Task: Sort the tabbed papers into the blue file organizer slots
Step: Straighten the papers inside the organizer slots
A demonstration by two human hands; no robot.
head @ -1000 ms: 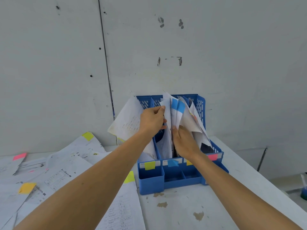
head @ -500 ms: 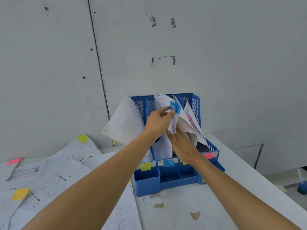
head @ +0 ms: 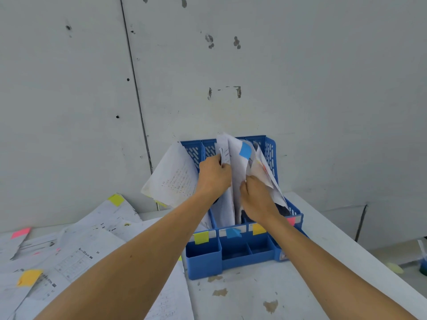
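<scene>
The blue file organizer (head: 203, 259) stands against the wall, its front labelled with yellow, blue, orange and pink tabs. My left hand (head: 213, 176) pinches the top edge of the blue-tabbed papers (head: 239, 162) standing in the second slot. My right hand (head: 256, 197) presses into the same bundle from the right, its fingers buried between sheets. A leaning sheet (head: 172, 179) hangs out of the leftmost slot. More crumpled papers (head: 265, 172) fill the right slots.
Loose tabbed papers (head: 76, 252) with yellow, orange and pink tabs cover the table on the left. The white table (head: 242, 299) has worn brown spots in front of the organizer. Its right edge runs diagonally; a small container (head: 423, 265) sits below.
My left hand moved from the sheets' side up onto their top edge. My right hand has pushed deeper between the papers. The view shifted slightly.
</scene>
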